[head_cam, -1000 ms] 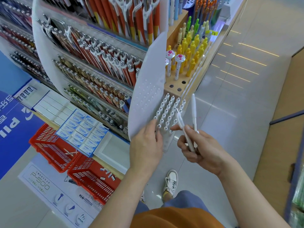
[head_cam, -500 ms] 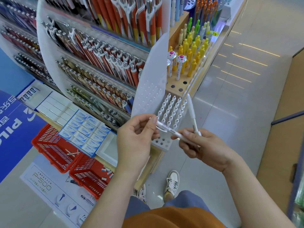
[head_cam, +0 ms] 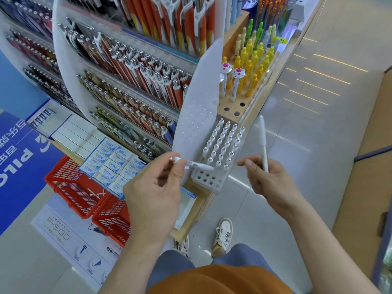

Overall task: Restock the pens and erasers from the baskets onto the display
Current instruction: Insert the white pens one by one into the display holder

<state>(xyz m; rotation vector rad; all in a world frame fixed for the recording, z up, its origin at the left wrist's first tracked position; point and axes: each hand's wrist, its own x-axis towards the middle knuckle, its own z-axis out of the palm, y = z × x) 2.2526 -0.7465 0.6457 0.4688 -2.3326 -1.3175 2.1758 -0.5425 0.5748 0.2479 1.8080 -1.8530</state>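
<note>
Glossy pale floor (head_cam: 297,187), white sneaker (head_cam: 223,231), blue banner (head_cam: 19,166), P-500 poster on the floor (head_cam: 61,233), orange shirt (head_cam: 222,281)

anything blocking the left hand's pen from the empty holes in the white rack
Nothing visible does. The left hand holds its pen sideways, tip near the rack, whose near holes are empty. The standing pens fill the rows behind, and the right hand holds the other pen off to the side.

The left hand (head_cam: 154,187) pinches a white pen (head_cam: 197,165) held about level, one end in front of the white holder (head_cam: 209,180). At 3 o'clock from the holder, the right hand (head_cam: 269,181) grips a second white pen (head_cam: 263,143) upright. Two red baskets (head_cam: 70,187) stand at 8 o'clock.
</note>
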